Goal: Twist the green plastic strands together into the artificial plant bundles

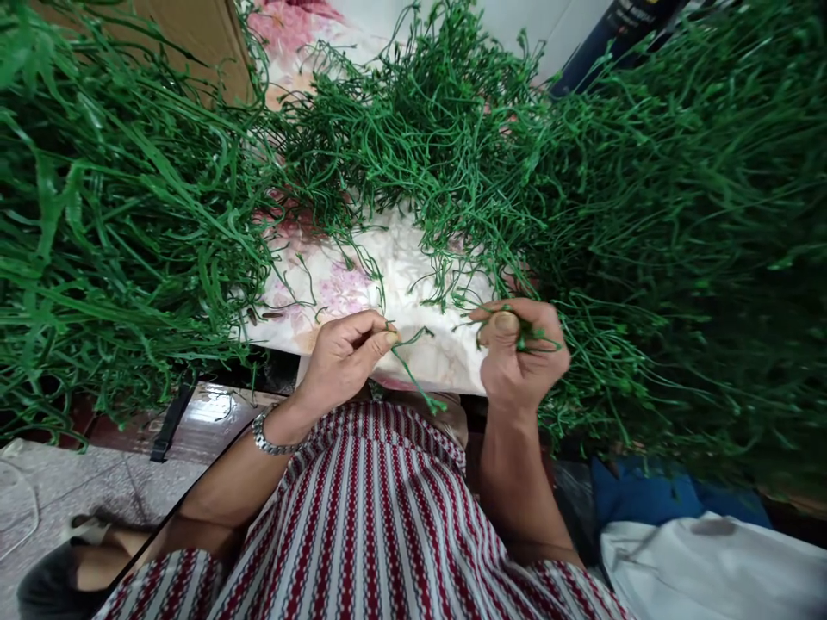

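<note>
My left hand (352, 357), with a metal watch (275, 435) on its wrist, pinches a thin green plastic plant stem (413, 379) between thumb and forefinger. The stem's branches stick out to the right and down toward my lap. Level with it on the right, my right hand (525, 353) is closed around several small green stem pieces (531, 337), whose tips poke out past the thumb. A flowered cloth (401, 267) covers the work surface under both hands. Loose stems lie on it just beyond my fingers, at the foot of a tangled heap of thin green stems (439, 138).
Longer, flat-leaved green strands (122, 232) pile up on the left, before a cardboard box (187, 43). A large heap (698, 232) fills the right side. A dark cylinder (613, 43) leans behind. White fabric (711, 560) lies low right; another person's leg (103, 555) shows low left.
</note>
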Motion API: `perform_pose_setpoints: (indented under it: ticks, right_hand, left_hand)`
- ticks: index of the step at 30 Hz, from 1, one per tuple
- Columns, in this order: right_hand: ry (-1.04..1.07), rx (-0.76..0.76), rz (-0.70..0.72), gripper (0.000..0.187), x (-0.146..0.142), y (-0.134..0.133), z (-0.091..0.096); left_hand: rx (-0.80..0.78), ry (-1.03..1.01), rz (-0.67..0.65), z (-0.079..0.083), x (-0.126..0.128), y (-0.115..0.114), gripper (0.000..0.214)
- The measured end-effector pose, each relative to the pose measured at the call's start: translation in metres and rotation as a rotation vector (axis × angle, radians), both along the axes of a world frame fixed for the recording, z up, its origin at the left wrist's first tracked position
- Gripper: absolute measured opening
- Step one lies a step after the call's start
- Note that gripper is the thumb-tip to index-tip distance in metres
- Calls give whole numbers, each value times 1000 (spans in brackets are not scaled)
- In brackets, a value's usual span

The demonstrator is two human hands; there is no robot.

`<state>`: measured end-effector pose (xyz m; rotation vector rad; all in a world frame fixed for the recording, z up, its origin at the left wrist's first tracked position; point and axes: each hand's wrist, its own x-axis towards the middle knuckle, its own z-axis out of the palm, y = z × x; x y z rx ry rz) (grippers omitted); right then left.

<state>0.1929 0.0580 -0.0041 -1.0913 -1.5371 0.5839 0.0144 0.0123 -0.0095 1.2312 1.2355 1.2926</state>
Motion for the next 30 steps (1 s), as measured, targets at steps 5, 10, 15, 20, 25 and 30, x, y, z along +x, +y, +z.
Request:
perform_pose_setpoints:
  ticks: [5,10,15,20,25,30]
  right_hand:
    - [-276,-19,251,9,-5,-8,17]
    - [-428,-160,445,11,-22,-18,10]
    - [-445,-201,456,9,-22,-18,5]
    - [-413,-190,454,11,-19,-17,4]
    - [-283,-181,392,12,-24,-21,-4]
    - [-205,-230,376,13,-27,-24,-6]
  left_hand:
    - [11,174,-17,4,7,3,21]
    - [31,215,73,1,12,4,25]
    - [42,164,101,0,14,2,25]
    - [79,91,98,2,17,0,24]
    - [288,263,191,-1,18,-1,17]
    - [408,448,159,-4,19,-4,16]
